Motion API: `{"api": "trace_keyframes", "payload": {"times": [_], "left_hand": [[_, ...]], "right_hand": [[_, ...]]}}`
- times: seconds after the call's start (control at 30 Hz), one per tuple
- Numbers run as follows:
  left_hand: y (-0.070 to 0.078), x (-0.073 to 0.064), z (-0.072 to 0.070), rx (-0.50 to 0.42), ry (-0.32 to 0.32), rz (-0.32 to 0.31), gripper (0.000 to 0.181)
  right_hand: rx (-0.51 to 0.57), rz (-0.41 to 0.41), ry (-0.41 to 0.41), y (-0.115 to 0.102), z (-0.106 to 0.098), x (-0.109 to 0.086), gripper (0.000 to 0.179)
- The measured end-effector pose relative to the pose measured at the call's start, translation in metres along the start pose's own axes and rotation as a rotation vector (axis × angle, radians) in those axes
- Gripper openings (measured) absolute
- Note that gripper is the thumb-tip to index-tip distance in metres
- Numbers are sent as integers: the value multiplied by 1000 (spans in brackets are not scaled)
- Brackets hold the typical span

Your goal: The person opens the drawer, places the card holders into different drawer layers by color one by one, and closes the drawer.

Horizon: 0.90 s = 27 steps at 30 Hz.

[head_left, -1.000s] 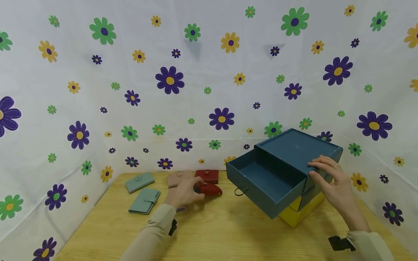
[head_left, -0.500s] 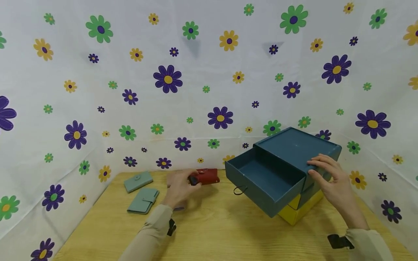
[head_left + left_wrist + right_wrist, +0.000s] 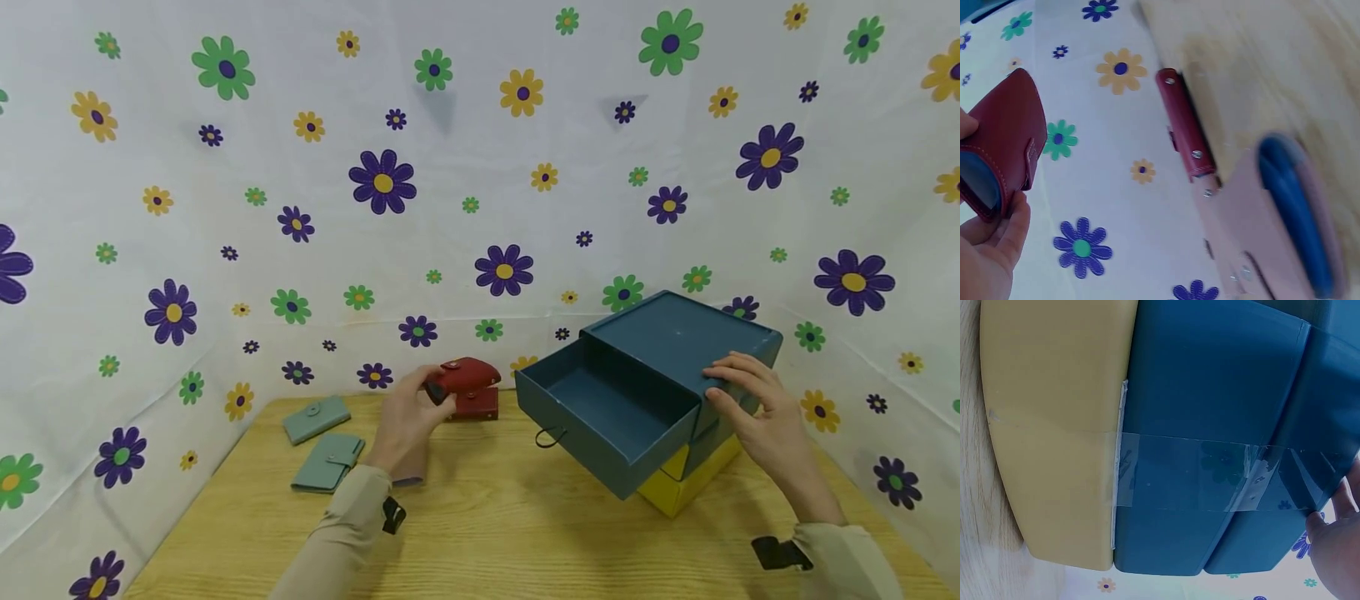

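My left hand (image 3: pixel 405 423) pinches a dark red snap wallet (image 3: pixel 471 377) by its left end, above the back of the table. In the left wrist view, the held wallet (image 3: pixel 1013 128) bulges partly open, with a bluish edge inside and a strap on its side. Just below it a second red wallet (image 3: pixel 480 406) lies on the table, next to pink wallets (image 3: pixel 1260 231) mostly hidden behind my left hand in the head view. My right hand (image 3: pixel 765 408) rests on the top edge of the blue drawer unit (image 3: pixel 682 333), thumb against its side.
The unit's top drawer (image 3: pixel 600 417) is pulled out, showing a bare inside and a black loop handle (image 3: pixel 551 438). A yellow bottom tier (image 3: pixel 675 492) supports the blue ones. Two green wallets (image 3: pixel 328 463) lie at the left. A flowered white cloth hangs behind the table.
My left hand has lifted the red wallet up and back, uncovering the second red wallet below and part of a pink one nearer. The right hand stays on the drawer unit.
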State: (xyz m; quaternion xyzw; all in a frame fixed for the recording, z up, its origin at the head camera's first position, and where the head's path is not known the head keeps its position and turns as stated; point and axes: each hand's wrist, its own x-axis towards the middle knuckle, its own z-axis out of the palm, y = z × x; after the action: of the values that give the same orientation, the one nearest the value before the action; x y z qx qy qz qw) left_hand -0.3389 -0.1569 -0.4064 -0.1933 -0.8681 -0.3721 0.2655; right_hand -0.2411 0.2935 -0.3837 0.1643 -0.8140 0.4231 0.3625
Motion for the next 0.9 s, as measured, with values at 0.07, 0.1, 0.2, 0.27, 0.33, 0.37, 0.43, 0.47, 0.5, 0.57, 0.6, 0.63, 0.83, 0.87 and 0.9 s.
{"api": "trace_keyframes", "payload": {"times": [0.07,0.1,0.2,0.27,0.33,0.37,0.43,0.47,0.5,0.57,0.6,0.63,0.83,0.87,0.9], "left_hand": [[6,2,-1,-9,28,14,35],[9,4,-1,-7,45,26,36],[18,7,-1,22,98,43,37],[25,8,-1,34,128,40,39],[31,9,-1,43,158,35,40],[34,9,-1,43,171,33,40],[41,10,-2,40,194,39,41],[45,11,-2,31,201,46,42],[48,12,-3,23,207,58,42],[55,14,-3,-24,206,89,41],[58,16,-3,-50,204,105,41],[62,17,-3,-79,203,122,41],[82,22,-3,-193,199,177,42],[84,22,-2,-207,198,181,42],[87,21,-2,-218,196,185,42]], "right_hand": [[-1,0,-1,0,0,0,26],[-1,0,-1,0,0,0,26],[2,-1,0,0,-1,0,26],[1,1,0,0,-1,0,26],[-4,6,-4,0,-1,0,26],[-7,9,-8,0,-1,0,26],[-13,14,-14,0,-1,0,26],[-14,14,-15,0,0,0,26],[-16,15,-15,0,0,0,26],[-14,12,-13,0,0,0,26],[-12,11,-11,0,0,0,26],[-10,9,-9,0,0,0,26],[-8,10,-3,-3,0,0,25],[-10,11,-3,-3,0,0,25],[-11,12,-3,-3,0,0,25]]}}
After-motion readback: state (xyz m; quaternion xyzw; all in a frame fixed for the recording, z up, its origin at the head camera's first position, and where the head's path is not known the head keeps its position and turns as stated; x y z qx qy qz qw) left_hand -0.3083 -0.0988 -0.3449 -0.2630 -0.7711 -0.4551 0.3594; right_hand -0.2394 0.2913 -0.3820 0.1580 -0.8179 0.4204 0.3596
